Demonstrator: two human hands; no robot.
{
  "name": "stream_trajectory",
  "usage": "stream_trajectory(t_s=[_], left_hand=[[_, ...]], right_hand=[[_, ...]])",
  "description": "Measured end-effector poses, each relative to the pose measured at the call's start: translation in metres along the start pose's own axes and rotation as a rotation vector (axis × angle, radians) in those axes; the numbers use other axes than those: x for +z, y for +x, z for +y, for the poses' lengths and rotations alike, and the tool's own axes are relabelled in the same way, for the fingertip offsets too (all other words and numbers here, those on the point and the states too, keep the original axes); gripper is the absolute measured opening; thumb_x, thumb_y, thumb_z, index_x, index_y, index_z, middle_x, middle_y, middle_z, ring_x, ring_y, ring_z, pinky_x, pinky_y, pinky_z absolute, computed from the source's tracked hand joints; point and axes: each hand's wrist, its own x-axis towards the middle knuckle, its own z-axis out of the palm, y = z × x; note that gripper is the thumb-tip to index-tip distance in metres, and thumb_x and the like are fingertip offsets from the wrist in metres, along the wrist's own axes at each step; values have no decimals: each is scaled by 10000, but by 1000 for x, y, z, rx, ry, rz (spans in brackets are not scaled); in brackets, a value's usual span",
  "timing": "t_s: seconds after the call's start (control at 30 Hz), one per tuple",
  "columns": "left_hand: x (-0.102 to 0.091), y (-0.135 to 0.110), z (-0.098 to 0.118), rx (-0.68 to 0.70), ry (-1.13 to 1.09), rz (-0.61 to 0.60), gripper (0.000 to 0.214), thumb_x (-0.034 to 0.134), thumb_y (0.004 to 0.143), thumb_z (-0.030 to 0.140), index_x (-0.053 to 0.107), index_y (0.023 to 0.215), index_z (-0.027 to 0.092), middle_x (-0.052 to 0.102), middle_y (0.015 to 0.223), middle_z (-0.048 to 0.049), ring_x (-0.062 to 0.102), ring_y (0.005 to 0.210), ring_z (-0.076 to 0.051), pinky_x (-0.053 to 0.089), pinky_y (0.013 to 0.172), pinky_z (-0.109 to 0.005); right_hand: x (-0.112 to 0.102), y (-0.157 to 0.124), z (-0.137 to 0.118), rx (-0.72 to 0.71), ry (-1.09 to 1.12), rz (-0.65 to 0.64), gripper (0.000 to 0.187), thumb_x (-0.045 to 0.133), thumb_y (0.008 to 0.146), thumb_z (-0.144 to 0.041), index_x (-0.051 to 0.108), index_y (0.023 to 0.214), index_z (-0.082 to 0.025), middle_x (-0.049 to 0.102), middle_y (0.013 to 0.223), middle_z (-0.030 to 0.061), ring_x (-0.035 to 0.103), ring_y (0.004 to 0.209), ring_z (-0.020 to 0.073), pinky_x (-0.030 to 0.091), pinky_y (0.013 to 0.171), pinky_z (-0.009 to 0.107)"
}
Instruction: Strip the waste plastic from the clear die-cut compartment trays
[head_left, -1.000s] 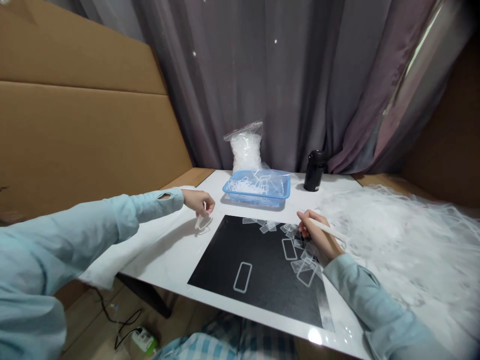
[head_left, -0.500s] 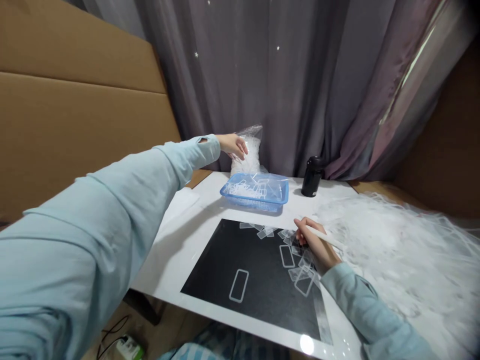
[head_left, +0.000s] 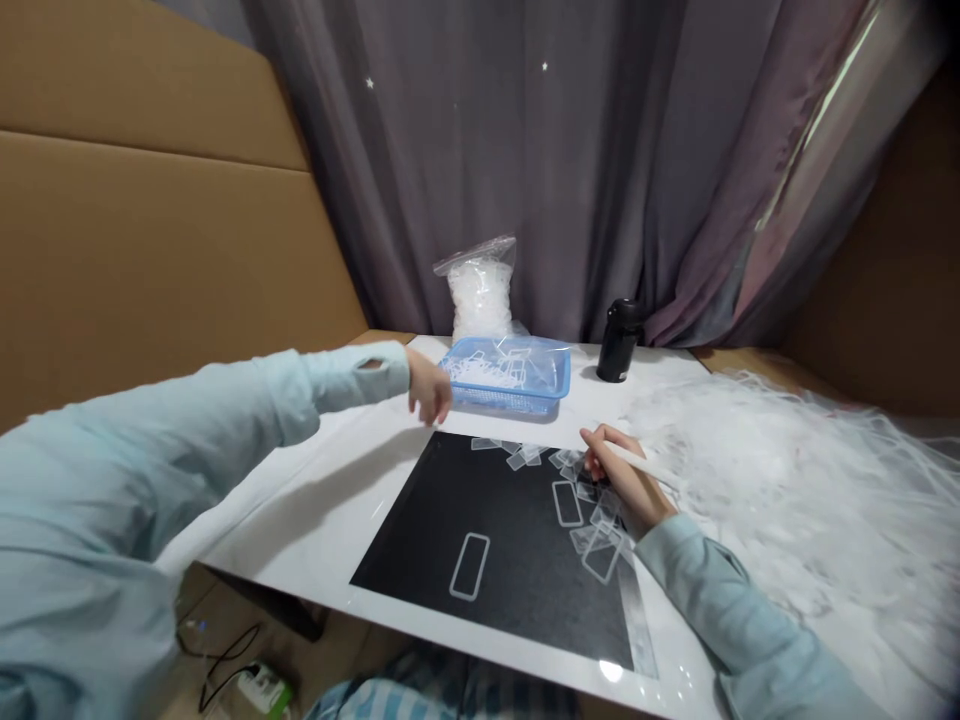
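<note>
My left hand [head_left: 430, 388] hangs over the white table at the left end of a blue plastic basket [head_left: 501, 390], fingers bent downward. They are blurred, and I cannot make out anything between them. The basket holds white rectangular frames and clear plastic film. My right hand [head_left: 628, 480] is closed around a slim white pen-like tool [head_left: 651, 464] and rests at the right edge of a black mat [head_left: 420, 520]. Beside it, several small clear rectangular pieces [head_left: 600, 540] overlap. One pale rounded frame [head_left: 469, 566] lies alone near the mat's front, another [head_left: 568, 504] close to my right hand.
Behind the basket stands a clear zip bag [head_left: 481, 297] full of white pieces. A black bottle [head_left: 619, 341] is at the back right. A large heap of translucent white material [head_left: 787, 500] covers the table's right side. Grey curtains [head_left: 480, 150] hang behind.
My left hand has moved away from the zip bag, down and left toward the near side of the basket. My right hand keeps its place and its grip on the pen-like tool. The view has shifted slightly.
</note>
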Motion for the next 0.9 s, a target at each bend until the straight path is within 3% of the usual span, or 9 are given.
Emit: stream_trajectory(t_s=[0.1, 0.17, 0.23, 0.33, 0.4, 0.6, 0.7, 0.8, 0.9], left_hand=[[47, -2, -19, -1, 85, 8, 259, 596, 941, 350, 618, 1084, 136, 637, 1056, -56, 637, 905, -186, 561, 784, -353], [66, -6, -28, 27, 119, 39, 249, 603, 936, 355, 629, 1013, 120, 642, 986, -37, 636, 863, -178, 554, 766, -344], [76, -12, -34, 67, 136, 68, 181, 662, 889, 306, 636, 866, 128, 640, 840, -11, 615, 744, -138, 534, 708, -301], [80, -24, -31, 134, 136, 129, 174, 774, 672, 139, 607, 634, 168, 601, 637, 26, 542, 595, -117, 460, 598, -233], [80, -32, -18, 188, 120, 161, 178, 746, 591, 74, 604, 584, 182, 600, 594, 27, 522, 562, -119, 421, 555, -219], [93, -38, 55, 462, 50, 117, 75, 679, 703, 157, 650, 761, 193, 677, 802, 11, 620, 740, -133, 488, 713, -208], [112, -24, 85, 537, 93, 183, 270, 752, 647, 205, 634, 889, 192, 653, 981, -52, 608, 837, -186, 494, 733, -260], [126, -8, 97, 590, 139, 189, 195, 724, 658, 159, 612, 812, 203, 653, 860, -32, 599, 712, -172, 478, 634, -258], [122, 4, 99, 644, 177, 149, 195, 746, 618, 112, 581, 667, 206, 618, 647, 20, 565, 574, -143, 427, 525, -234]], right_hand=[[1, -2, -3, 7, 1, -9, 425, 628, 830, -550, 480, 604, -221, 567, 554, -23, 461, 494, 129, 344, 505, 260], [1, -2, -4, 10, -2, -14, 433, 635, 819, -559, 475, 597, -224, 566, 551, -23, 459, 492, 132, 346, 505, 262], [2, -2, -5, 11, -5, -12, 437, 633, 817, -568, 476, 597, -225, 569, 554, -21, 461, 495, 134, 347, 509, 261], [2, -2, -6, 13, -12, -9, 435, 633, 819, -566, 482, 598, -223, 569, 556, -18, 462, 500, 133, 349, 512, 259], [2, -2, -7, 18, -19, -7, 433, 642, 816, -555, 482, 591, -221, 568, 550, -18, 459, 496, 131, 346, 510, 259], [2, -1, -6, 22, -16, -4, 423, 646, 817, -537, 485, 588, -221, 571, 553, -19, 465, 503, 134, 348, 515, 262], [1, -1, -5, 22, -8, -5, 426, 643, 812, -553, 487, 591, -223, 566, 554, -18, 464, 503, 139, 348, 515, 268], [1, -2, -5, 21, -4, -5, 430, 648, 805, -562, 489, 592, -224, 566, 553, -17, 466, 498, 140, 350, 514, 271], [1, -2, -5, 11, -2, -1, 430, 644, 815, -555, 491, 592, -221, 565, 559, -16, 465, 503, 135, 348, 515, 267]])
